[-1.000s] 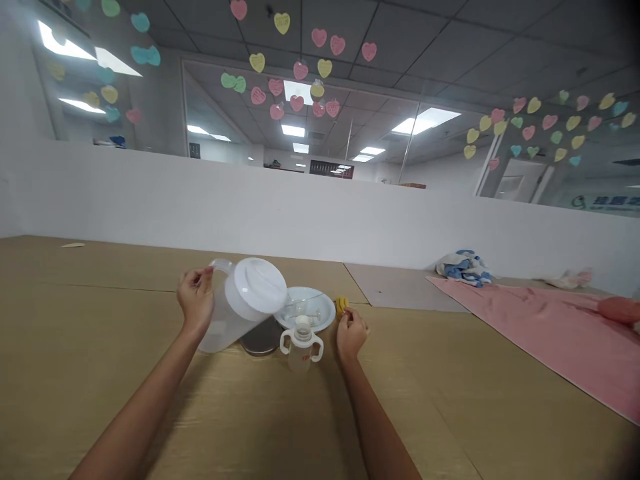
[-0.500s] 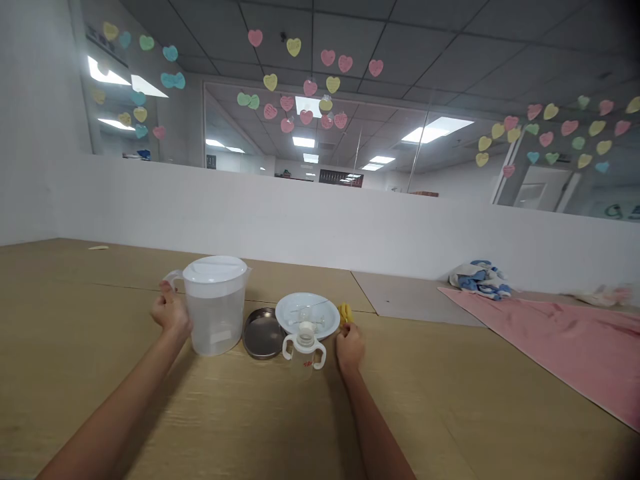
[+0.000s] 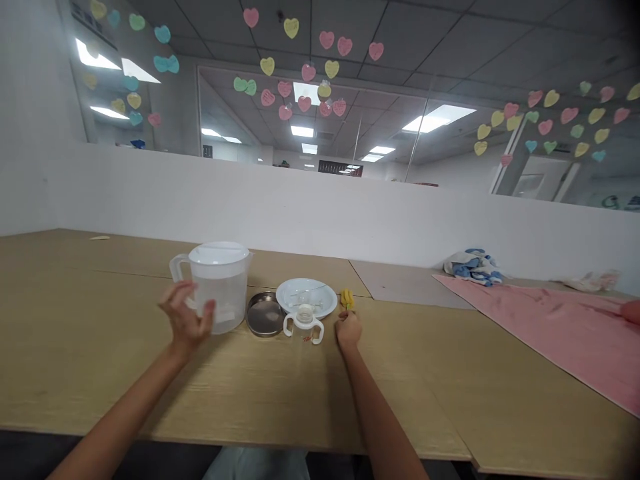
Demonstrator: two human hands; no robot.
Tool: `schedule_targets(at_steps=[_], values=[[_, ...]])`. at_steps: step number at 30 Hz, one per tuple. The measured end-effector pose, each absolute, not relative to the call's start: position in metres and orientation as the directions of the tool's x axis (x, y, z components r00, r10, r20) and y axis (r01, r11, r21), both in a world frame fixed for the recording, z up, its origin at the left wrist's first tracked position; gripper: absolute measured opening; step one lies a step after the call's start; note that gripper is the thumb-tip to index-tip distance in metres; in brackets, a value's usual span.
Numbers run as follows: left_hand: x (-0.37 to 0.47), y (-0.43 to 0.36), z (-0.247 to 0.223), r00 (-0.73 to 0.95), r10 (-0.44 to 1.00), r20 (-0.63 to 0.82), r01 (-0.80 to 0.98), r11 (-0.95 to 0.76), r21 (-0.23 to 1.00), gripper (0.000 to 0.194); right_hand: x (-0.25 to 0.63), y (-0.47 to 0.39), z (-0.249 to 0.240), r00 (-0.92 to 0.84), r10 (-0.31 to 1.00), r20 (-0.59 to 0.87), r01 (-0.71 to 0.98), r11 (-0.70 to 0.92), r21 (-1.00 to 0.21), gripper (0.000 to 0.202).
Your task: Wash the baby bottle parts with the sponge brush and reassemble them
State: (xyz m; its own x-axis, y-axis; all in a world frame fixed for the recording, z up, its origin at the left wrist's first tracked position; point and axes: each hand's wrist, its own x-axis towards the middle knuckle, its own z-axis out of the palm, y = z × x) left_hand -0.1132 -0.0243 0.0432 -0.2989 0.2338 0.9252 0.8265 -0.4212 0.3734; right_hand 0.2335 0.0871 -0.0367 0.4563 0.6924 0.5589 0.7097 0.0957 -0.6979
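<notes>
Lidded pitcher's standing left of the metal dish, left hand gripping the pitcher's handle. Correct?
Not the grip: the head view shows the left hand open, not closed around the handle. The lidded pitcher does stand left of the metal dish.

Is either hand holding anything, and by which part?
Left hand holds nothing, open by the jug. Right hand: cannot tell if it grips the yellow thing.

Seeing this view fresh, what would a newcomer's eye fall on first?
Probably the large translucent pitcher left of centre on the table, with the open left hand in front of it. Next, likely the pink cloth at right and the heart-shaped notes scattered across the top.
</notes>
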Motion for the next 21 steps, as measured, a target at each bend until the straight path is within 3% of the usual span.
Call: schedule_targets(at_steps=[2,4,6,9,10,14,21], values=[[-0.096,-0.029,0.048,0.018,0.266,0.964,0.869,-0.482,0.117,0.027,0.236,0.089,-0.037,0.488,0.686,0.540,0.681,0.087,-0.727,0.019],[-0.073,-0.025,0.056,0.219,0.393,0.893,0.837,-0.545,0.035,0.019,0.238,0.091,-0.038,0.521,0.674,0.524,0.658,0.074,-0.750,0.022],[-0.047,-0.011,0.062,0.249,0.516,0.820,0.821,-0.562,0.105,0.020,0.241,0.092,-0.038,0.541,0.666,0.514,0.644,0.065,-0.762,0.025],[-0.010,0.023,0.065,0.173,0.770,0.614,0.811,-0.465,0.355,0.030,0.243,0.092,-0.039,0.542,0.672,0.504,0.639,0.060,-0.767,0.031],[0.000,0.036,0.065,0.177,0.803,0.569,0.804,-0.452,0.387,0.032,0.243,0.091,-0.039,0.539,0.678,0.500,0.639,0.058,-0.767,0.033],[0.034,0.083,0.060,0.254,0.880,0.400,0.792,-0.427,0.436,0.026,0.243,0.086,-0.036,0.497,0.722,0.481,0.632,0.079,-0.771,0.034],[0.071,0.116,0.052,0.375,0.914,0.158,0.818,-0.406,0.408,0.017,0.242,0.088,-0.039,0.462,0.753,0.468,0.592,0.131,-0.796,0.035]])
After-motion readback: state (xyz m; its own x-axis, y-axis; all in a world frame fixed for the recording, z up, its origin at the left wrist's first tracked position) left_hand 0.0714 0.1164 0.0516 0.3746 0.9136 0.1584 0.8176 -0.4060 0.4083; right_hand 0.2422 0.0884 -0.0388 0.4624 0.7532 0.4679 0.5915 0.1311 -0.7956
